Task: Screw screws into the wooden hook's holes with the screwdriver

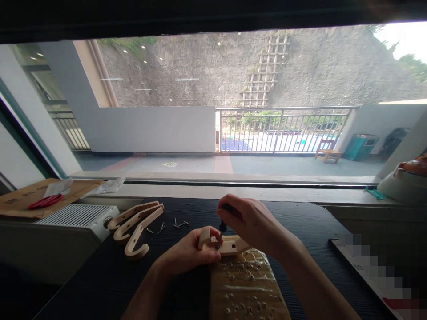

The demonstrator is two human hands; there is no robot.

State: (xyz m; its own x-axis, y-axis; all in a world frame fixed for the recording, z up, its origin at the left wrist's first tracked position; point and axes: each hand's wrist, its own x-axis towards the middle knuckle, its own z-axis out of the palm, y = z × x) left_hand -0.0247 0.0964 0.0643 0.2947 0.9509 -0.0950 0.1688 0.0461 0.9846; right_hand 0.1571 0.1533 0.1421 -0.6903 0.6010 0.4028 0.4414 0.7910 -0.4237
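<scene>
My left hand (191,253) grips a curved wooden hook (227,244) and holds it down on the top end of a wooden board (247,284) wrapped in clear film. My right hand (250,222) is closed round a small dark-handled screwdriver (223,226) that stands upright with its tip on the hook. Both hands meet at the middle of a dark table (293,222).
Three more wooden hooks (136,224) lie to the left, with several loose screws (175,224) beside them. A white heater (78,215) and cardboard with red scissors (45,201) sit at far left. A window sill runs behind.
</scene>
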